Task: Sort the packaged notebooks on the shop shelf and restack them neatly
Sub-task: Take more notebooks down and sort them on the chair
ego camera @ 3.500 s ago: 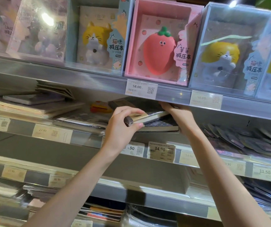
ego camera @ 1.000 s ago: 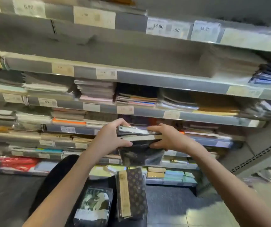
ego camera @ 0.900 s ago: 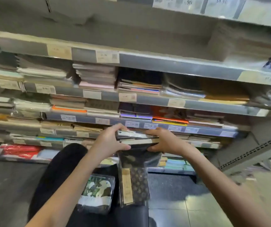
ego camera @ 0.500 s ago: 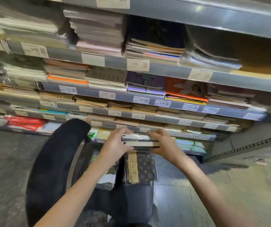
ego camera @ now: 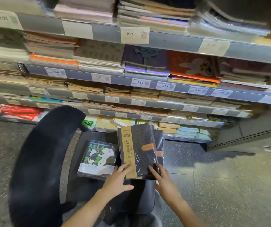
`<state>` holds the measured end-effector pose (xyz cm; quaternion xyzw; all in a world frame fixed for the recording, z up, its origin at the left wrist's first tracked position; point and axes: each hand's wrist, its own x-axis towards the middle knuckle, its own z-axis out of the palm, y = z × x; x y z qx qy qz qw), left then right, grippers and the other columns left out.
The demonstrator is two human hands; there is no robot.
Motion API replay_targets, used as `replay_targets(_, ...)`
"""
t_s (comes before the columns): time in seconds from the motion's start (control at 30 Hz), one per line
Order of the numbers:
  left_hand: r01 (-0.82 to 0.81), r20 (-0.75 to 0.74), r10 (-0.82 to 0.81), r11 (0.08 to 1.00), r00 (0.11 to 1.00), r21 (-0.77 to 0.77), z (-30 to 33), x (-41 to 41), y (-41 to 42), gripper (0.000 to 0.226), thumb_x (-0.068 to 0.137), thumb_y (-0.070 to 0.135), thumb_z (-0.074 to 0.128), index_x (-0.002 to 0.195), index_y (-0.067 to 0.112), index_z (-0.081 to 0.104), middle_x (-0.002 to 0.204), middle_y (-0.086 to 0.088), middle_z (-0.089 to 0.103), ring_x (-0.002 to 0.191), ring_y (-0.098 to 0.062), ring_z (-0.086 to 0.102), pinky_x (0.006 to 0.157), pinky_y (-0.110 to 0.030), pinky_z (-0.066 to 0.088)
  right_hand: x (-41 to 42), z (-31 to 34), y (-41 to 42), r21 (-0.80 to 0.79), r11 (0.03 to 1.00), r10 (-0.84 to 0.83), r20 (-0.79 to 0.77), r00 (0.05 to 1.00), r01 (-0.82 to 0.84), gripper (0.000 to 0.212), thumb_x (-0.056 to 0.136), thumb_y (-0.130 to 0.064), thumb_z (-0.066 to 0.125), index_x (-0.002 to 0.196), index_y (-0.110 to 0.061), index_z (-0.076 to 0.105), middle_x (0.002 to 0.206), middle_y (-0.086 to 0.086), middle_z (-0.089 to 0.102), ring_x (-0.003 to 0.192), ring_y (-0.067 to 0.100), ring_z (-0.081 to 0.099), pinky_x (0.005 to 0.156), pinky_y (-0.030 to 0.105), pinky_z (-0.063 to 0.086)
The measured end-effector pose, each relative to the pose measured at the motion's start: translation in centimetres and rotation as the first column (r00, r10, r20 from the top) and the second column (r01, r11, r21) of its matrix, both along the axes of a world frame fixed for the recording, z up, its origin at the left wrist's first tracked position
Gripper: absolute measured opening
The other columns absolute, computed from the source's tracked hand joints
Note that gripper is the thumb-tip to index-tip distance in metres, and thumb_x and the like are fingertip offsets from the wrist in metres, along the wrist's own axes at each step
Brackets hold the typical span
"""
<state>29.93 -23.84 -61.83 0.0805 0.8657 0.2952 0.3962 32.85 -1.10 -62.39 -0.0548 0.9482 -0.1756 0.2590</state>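
I am looking down past the shop shelf, its tiers packed with flat stacks of wrapped notebooks behind price tags, to a black chair whose seat is serving as my sorting surface. 2 piles are sitting on that seat: a green-and-white illustrated notebook on the left, and just beside it the dark checkered notebooks, a small stack with a tan paper band down the top cover.

Handling, as I am judging it: these are hardback-stiff, moderately heavy for their size, and sleeved in glossy film (glare is showing on the wrap), so the covers are likely sliding on one another. I am rating the near short edge and the 2 long sides as the sound places to take hold, squeezing the stack square instead of lifting by the film.

My left hand is lying flat with fingers extended on the near left corner of the top cover. My right hand is likewise open, fingertips pressing the near right corner; neither hand is gripping.

Against 0.5 s ago: I was then clamping the stack between both hands in mid-air in front of the lower tiers; it is now resting on the seat, and my hands have released their hold.
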Motion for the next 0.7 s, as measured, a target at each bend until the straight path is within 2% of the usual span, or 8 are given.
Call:
replay_targets(0.07, 0.067, -0.028, -0.072, 0.988, 0.997, -0.141, -0.2, -0.2, 0.5, 0.078, 0.082, 0.044, 0.063, 0.144, 0.044, 0.014, 0.152, 0.018, 0.004, 0.142, -0.021, 0.015, 0.109, -0.061, 0.019, -0.2, 0.0, 0.1, 0.043, 0.997, 0.072, -0.019, 0.997, -0.071, 0.081, 0.08, -0.027, 0.068, 0.146, -0.037, 0.022, 0.152, -0.003, 0.027, 0.135, 0.021, 0.035, 0.086, 0.026, 0.05)
replay_targets(0.13, 0.104, -0.04, -0.115, 0.972, 0.993, -0.213, -0.1, -0.4, 0.9, 0.08, 0.084, 0.042, 0.062, 0.145, 0.045, 0.01, 0.152, 0.012, 0.006, 0.14, -0.022, 0.018, 0.109, -0.063, 0.015, -0.8, 0.1, 0.1, 0.107, 0.99, 0.092, -0.025, 0.995, -0.089, 0.091, 0.057, -0.035, 0.086, 0.135, -0.037, 0.04, 0.134, -0.001, 0.054, 0.115, 0.027, 0.058, 0.079, 0.036, 0.055)
replay_targets(0.17, 0.129, -0.048, -0.144, 0.963, 0.988, -0.236, 0.0, -0.5, 1.0, 0.082, 0.084, 0.041, 0.062, 0.145, 0.044, 0.007, 0.152, 0.01, 0.006, 0.141, -0.024, 0.018, 0.109, -0.063, 0.014, -0.9, 0.0, 0.1, 0.126, 0.987, 0.101, -0.02, 0.995, -0.098, 0.089, 0.056, -0.034, 0.086, 0.133, -0.037, 0.042, 0.132, 0.0, 0.056, 0.113, 0.03, 0.06, 0.081, 0.041, 0.054)
replay_targets(0.23, 0.171, -0.065, -0.197, 0.943, 0.978, -0.285, 0.0, -0.4, 1.1, 0.085, 0.085, 0.04, 0.061, 0.146, 0.044, 0.002, 0.152, 0.009, 0.005, 0.142, -0.026, 0.013, 0.109, -0.063, 0.012, -1.0, 0.4, 0.0, 0.095, 0.992, 0.09, -0.074, 0.993, -0.083, 0.077, 0.077, -0.031, 0.073, 0.141, -0.038, 0.032, 0.147, 0.002, 0.038, 0.13, 0.035, 0.042, 0.099, 0.048, 0.041)
replay_targets(0.3, 0.186, -0.065, -0.217, 0.929, 0.974, -0.32, 0.0, -0.4, 1.3, 0.083, 0.086, 0.038, 0.06, 0.146, 0.042, 0.002, 0.153, 0.008, 0.003, 0.143, -0.029, 0.009, 0.109, -0.062, 0.01, -1.0, 0.6, 0.1, 0.111, 0.99, 0.091, -0.031, 0.995, -0.087, 0.064, 0.094, -0.029, 0.048, 0.146, -0.043, 0.012, 0.157, -0.005, 0.008, 0.144, 0.026, 0.011, 0.113, 0.043, 0.019)
replay_targets(0.33, 0.189, -0.068, -0.223, 0.926, 0.972, -0.328, 0.1, -0.4, 1.4, 0.081, 0.087, 0.038, 0.058, 0.146, 0.041, 0.004, 0.154, 0.007, 0.004, 0.143, -0.03, 0.007, 0.11, -0.061, 0.01, -1.0, 0.6, 0.2, 0.113, 0.99, 0.084, -0.019, 0.996, -0.082, 0.062, 0.096, -0.029, 0.043, 0.146, -0.043, 0.008, 0.157, -0.007, 0.001, 0.145, 0.022, 0.004, 0.114, 0.04, 0.014)
replay_targets(0.57, 0.22, -0.04, -0.246, 0.919, 0.968, -0.327, 2.2, -2.3, 1.8, 0.056, 0.09, 0.03, 0.053, 0.143, 0.029, 0.033, 0.153, 0.001, 0.02, 0.142, -0.03, 0.012, 0.113, -0.052, 0.009, -2.5, 2.3, -0.2, 0.089, 0.994, 0.063, 0.047, 0.997, -0.067, 0.053, 0.096, -0.025, 0.042, 0.146, -0.032, 0.024, 0.156, -0.007, 0.009, 0.143, 0.022, 0.007, 0.112, 0.041, 0.024)
replay_targets(0.7, 0.201, -0.051, -0.223, 0.939, 0.973, -0.28, 4.6, -4.1, 2.2, 0.047, 0.088, 0.026, 0.054, 0.134, 0.026, 0.045, 0.141, -0.002, 0.039, 0.13, -0.025, 0.035, 0.109, -0.044, 0.027, -4.0, 4.3, 0.1, 0.073, 0.997, 0.017, 0.024, 1.0, -0.019, 0.05, 0.096, -0.024, 0.043, 0.144, -0.026, 0.03, 0.153, -0.004, 0.017, 0.139, 0.024, 0.017, 0.104, 0.042, 0.037)
